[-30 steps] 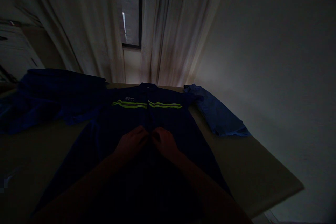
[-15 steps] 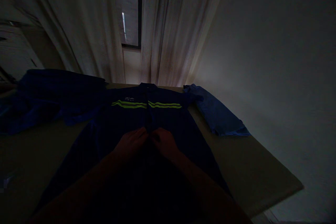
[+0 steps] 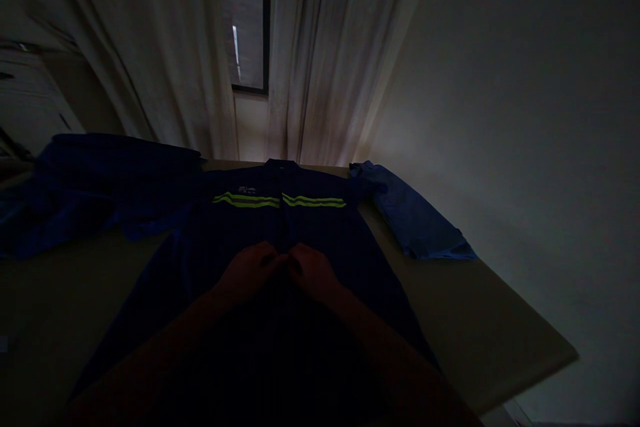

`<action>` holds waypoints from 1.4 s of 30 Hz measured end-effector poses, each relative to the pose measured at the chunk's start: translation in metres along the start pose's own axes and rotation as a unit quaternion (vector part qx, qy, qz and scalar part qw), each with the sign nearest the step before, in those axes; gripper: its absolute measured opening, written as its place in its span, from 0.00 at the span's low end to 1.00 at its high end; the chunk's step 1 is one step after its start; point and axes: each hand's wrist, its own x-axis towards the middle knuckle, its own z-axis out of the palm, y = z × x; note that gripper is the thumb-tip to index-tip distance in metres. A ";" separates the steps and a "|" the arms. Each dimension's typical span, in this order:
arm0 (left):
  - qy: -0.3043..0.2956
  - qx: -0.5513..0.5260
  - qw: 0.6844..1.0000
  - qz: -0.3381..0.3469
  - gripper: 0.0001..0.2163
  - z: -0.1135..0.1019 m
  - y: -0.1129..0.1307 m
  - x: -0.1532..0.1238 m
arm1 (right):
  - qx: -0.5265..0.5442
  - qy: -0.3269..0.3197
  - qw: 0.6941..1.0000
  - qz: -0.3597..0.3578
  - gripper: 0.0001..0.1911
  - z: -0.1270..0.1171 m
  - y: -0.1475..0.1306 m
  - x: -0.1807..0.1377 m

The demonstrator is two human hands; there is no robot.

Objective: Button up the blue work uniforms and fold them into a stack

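Note:
A dark blue work jacket with two yellow-green reflective stripes across the chest lies flat, front up, on the table. Its right sleeve stretches out toward the table's right edge. My left hand and my right hand rest side by side on the jacket's front closure, below the stripes. Their fingers are curled and pinched together at the centre seam. The room is very dark, so what the fingertips grip is hard to make out.
A heap of more dark blue cloth lies at the table's back left. Pale curtains hang behind the table around a narrow window gap. A bare wall stands on the right; the table's right corner is close.
Both hands stay at the jacket's front closure with only a slight shift; the jacket has not moved.

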 end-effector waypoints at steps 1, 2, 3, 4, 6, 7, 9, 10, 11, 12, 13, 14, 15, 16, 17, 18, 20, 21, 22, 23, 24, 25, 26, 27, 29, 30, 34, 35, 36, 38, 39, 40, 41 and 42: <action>-0.001 -0.024 1.000 -0.017 0.18 0.000 -0.002 0.002 | -0.003 0.000 1.000 -0.001 0.06 -0.001 -0.001 0.000; -0.009 -0.047 0.998 -0.027 0.17 0.000 -0.003 0.005 | -0.005 0.002 1.000 -0.002 0.06 -0.002 -0.002 -0.001; -0.020 -0.068 0.997 -0.036 0.16 0.000 -0.005 0.007 | -0.005 0.006 1.000 -0.003 0.06 -0.003 -0.002 -0.001; -0.030 -0.085 0.995 -0.051 0.15 -0.001 -0.006 0.008 | -0.005 0.011 1.000 -0.003 0.06 -0.003 -0.003 -0.001; -0.038 -0.095 0.991 -0.089 0.13 -0.003 -0.006 0.009 | -0.007 0.017 1.000 -0.007 0.06 -0.004 -0.002 -0.002; -0.035 -0.092 0.990 -0.104 0.12 -0.004 -0.004 0.009 | -0.010 0.019 1.000 -0.009 0.06 -0.004 -0.002 -0.002; -0.030 -0.084 0.990 -0.110 0.12 -0.004 0.002 0.007 | -0.021 0.016 1.000 -0.008 0.06 -0.003 -0.001 -0.002; -0.033 -0.085 0.991 -0.102 0.14 -0.004 0.005 0.005 | -0.025 0.016 1.000 -0.006 0.06 -0.002 0.000 -0.002; -0.036 -0.088 0.991 -0.092 0.15 -0.003 0.007 0.004 | -0.026 0.014 1.000 -0.003 0.06 -0.001 0.001 -0.002; -0.035 -0.089 0.992 -0.087 0.17 -0.002 0.009 0.003 | -0.022 0.014 1.000 0.000 0.05 0.000 0.001 -0.001; -0.032 -0.089 0.992 -0.087 0.17 -0.001 0.009 0.002 | -0.014 0.015 1.000 0.001 0.05 0.000 0.002 -0.001; -0.028 -0.088 0.992 -0.091 0.17 -0.001 0.008 0.002 | -0.004 0.016 1.000 0.001 0.05 0.001 0.002 -0.001; -0.025 -0.089 0.991 -0.093 0.17 -0.001 0.007 0.002 | 0.006 0.017 1.000 -0.001 0.05 0.001 0.003 0.000; -0.023 -0.090 0.991 -0.094 0.16 -0.001 0.006 0.002 | 0.014 0.018 1.000 -0.002 0.04 0.001 0.003 0.000; -0.024 -0.090 0.991 -0.091 0.15 -0.001 0.004 0.003 | 0.020 0.020 1.000 -0.004 0.04 0.001 0.003 0.000; -0.028 -0.090 0.992 -0.085 0.14 -0.002 0.003 0.003 | 0.026 0.021 0.999 -0.005 0.04 0.000 0.004 0.000; -0.033 -0.079 0.993 -0.078 0.11 -0.003 0.004 0.004 | 0.035 0.022 0.999 -0.005 0.04 -0.001 0.004 0.001; -0.033 -0.067 0.994 -0.080 0.10 -0.003 0.005 0.004 | 0.040 0.022 0.999 -0.004 0.04 -0.001 0.003 0.001; -0.034 -0.055 0.994 -0.085 0.08 -0.003 0.007 0.005 | 0.043 0.022 0.999 -0.002 0.03 -0.001 0.003 0.001; -0.035 -0.041 0.994 -0.092 0.06 -0.003 0.009 0.005 | 0.046 0.022 0.999 0.001 0.03 -0.002 0.003 0.002; -0.035 -0.027 0.994 -0.098 0.05 -0.003 0.012 0.005 | 0.049 0.022 0.999 0.006 0.03 -0.002 0.002 0.003; -0.035 -0.013 0.994 -0.103 0.04 -0.003 0.014 0.005 | 0.052 0.023 0.998 0.011 0.03 -0.002 0.002 0.003; -0.035 0.000 0.994 -0.105 0.03 -0.003 0.016 0.006 | 0.057 0.023 0.998 0.017 0.03 -0.002 0.001 0.004; -0.035 0.012 0.994 -0.104 0.02 -0.003 0.018 0.006 | 0.063 0.025 0.997 0.023 0.03 -0.002 0.000 0.004; -0.028 0.028 0.995 -0.093 0.03 -0.002 0.019 0.005 | 0.080 0.032 0.996 0.034 0.03 -0.002 0.000 0.005; -0.021 0.032 0.996 -0.087 0.03 -0.001 0.019 0.004 | 0.090 0.037 0.994 0.039 0.03 -0.002 -0.001 0.005; 0.025 0.054 0.998 -0.026 0.03 0.006 0.014 -0.001 | 0.131 0.061 0.987 0.069 0.05 0.002 0.000 0.008; 0.031 0.071 0.997 -0.002 0.04 0.008 0.012 -0.003 | 0.143 0.063 0.984 0.080 0.05 0.002 0.001 0.009; 0.034 0.092 0.995 0.023 0.05 0.010 0.011 -0.005 | 0.158 0.061 0.981 0.090 0.05 0.002 0.002 0.010; 0.029 0.131 0.989 0.058 0.07 0.011 0.011 -0.007 | 0.191 0.053 0.975 0.105 0.05 0.003 0.003 0.011; 0.027 0.147 0.987 0.065 0.09 0.011 0.012 -0.008 | 0.203 0.053 0.972 0.109 0.06 0.003 0.004 0.011; 0.027 0.161 0.984 0.067 0.09 0.010 0.013 -0.008 | 0.208 0.061 0.970 0.108 0.08 0.003 0.004 0.011; 0.030 0.175 0.982 0.065 0.10 0.009 0.015 -0.008 | 0.203 0.078 0.971 0.100 0.08 0.003 0.004 0.010; 0.036 0.190 0.979 0.061 0.11 0.009 0.016 -0.008 | 0.188 0.099 0.973 0.086 0.08 0.003 0.004 0.010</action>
